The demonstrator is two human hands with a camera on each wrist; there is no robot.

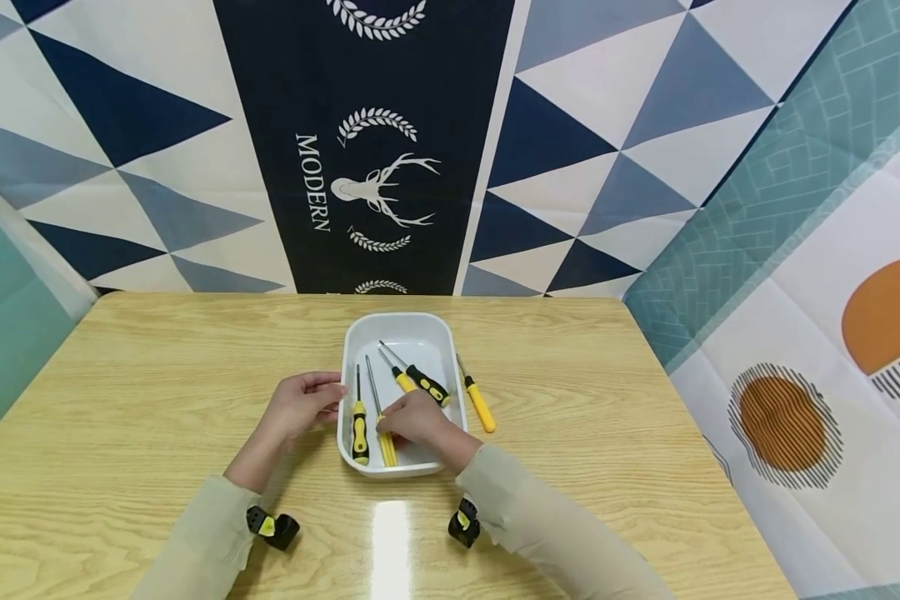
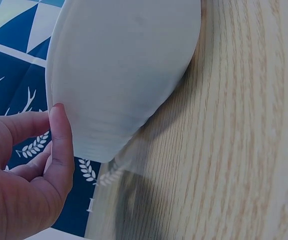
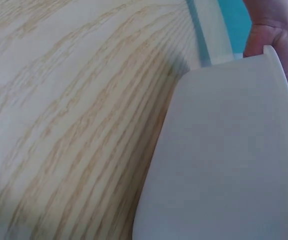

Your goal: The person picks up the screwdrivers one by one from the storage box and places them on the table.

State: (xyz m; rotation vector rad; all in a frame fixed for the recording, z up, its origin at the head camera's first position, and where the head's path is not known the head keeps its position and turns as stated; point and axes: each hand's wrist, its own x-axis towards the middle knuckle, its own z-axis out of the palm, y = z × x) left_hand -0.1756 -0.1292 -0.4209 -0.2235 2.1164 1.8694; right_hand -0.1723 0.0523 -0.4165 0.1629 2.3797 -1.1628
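Observation:
A white rectangular tray [image 1: 403, 472] with raised walls sits on the table. My left hand [image 1: 305, 406] is at its left side, and in the left wrist view that hand [image 2: 38, 165] pinches the tray's rim between thumb and finger. My right hand [image 1: 420, 419] reaches over the front right wall and pinches a yellow-handled screwdriver [image 1: 372, 382] inside; its fingertips are partly hidden. Left of it lies a yellow-and-black screwdriver [image 1: 360, 429]. Farther back, a black-handled screwdriver [image 1: 429, 385] and another yellow-handled screwdriver [image 1: 403, 379] lie close together.
Outside the tray, along its right wall, lies another yellow-handled screwdriver [image 1: 480, 407]. The wooden table [image 1: 157, 367] ends at a patterned cloth backdrop [image 1: 390, 250]. A small black camera [image 1: 273, 527] is strapped to the left wrist, another [image 1: 464, 523] to the right.

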